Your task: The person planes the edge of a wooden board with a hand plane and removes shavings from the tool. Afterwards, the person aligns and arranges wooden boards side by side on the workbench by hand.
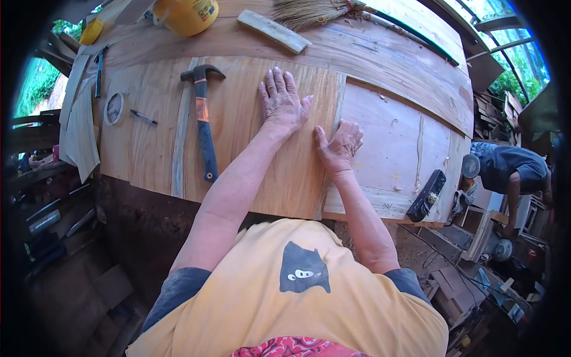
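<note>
My left hand (pixel 281 104) lies flat on a brown wooden panel (pixel 256 178), fingers stretched out and the thumb apart. At the panel's right edge is my right hand (pixel 342 146), its thumb on the panel's face and its fingers curled on the side of the edge; the fingertips are hidden. Right of that edge lies a framed section with a pale recessed board (pixel 392 137). A claw hammer (pixel 203 119) with a black and orange handle rests on the wood, left of my left forearm.
Across the worktop are a pen (pixel 143 117), a tape roll (pixel 113 109), a dark block-shaped tool (pixel 426 196), a wooden strip (pixel 273 31), a broom (pixel 312 11) and a yellow bucket (pixel 189 15). Another person (pixel 514 169) bends over at the right, near a power tool (pixel 503 250).
</note>
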`<action>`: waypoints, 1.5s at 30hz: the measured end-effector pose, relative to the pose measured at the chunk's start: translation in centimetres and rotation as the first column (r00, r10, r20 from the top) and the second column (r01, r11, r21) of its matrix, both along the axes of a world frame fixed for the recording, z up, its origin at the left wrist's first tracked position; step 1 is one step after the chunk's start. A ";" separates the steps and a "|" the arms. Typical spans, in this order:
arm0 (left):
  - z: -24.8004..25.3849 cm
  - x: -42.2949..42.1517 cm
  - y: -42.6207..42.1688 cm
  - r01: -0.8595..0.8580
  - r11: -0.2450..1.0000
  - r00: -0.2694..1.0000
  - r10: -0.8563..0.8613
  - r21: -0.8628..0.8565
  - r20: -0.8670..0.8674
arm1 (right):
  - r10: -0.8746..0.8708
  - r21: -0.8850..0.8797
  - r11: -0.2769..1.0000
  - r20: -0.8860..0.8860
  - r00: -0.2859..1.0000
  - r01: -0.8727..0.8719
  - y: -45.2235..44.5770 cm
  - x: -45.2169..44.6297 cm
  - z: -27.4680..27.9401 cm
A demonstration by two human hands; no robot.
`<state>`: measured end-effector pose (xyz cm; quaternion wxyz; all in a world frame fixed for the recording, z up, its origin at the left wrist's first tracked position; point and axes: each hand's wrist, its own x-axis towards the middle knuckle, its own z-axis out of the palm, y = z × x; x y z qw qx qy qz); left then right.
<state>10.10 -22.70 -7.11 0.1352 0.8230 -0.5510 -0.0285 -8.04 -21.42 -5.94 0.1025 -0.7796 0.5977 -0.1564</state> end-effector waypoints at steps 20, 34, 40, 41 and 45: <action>0.0 0.6 -0.8 -0.022 0.994 0.993 0.010 0.103 0.119 | 0.459 -0.022 0.833 0.586 0.668 -0.553 -7.4 1.6 1.7; -0.6 1.1 -0.8 -0.042 0.991 0.987 0.022 0.128 0.158 | 0.444 -0.015 0.827 0.630 0.637 -0.562 -7.9 1.4 1.5; -0.9 1.2 -1.0 -0.053 0.992 0.988 0.036 0.113 0.150 | 0.472 -0.106 0.837 0.637 0.610 -0.537 -7.6 1.3 1.0; -0.9 1.0 -0.9 -0.059 0.992 0.989 0.043 0.112 0.143 | 0.473 -0.120 0.838 0.646 0.599 -0.532 -7.6 1.1 0.8; 0.0 0.4 -1.4 -0.073 0.993 0.994 0.065 0.089 0.085 | 0.289 -0.063 0.907 0.813 0.506 -0.416 -8.4 -1.7 -0.4</action>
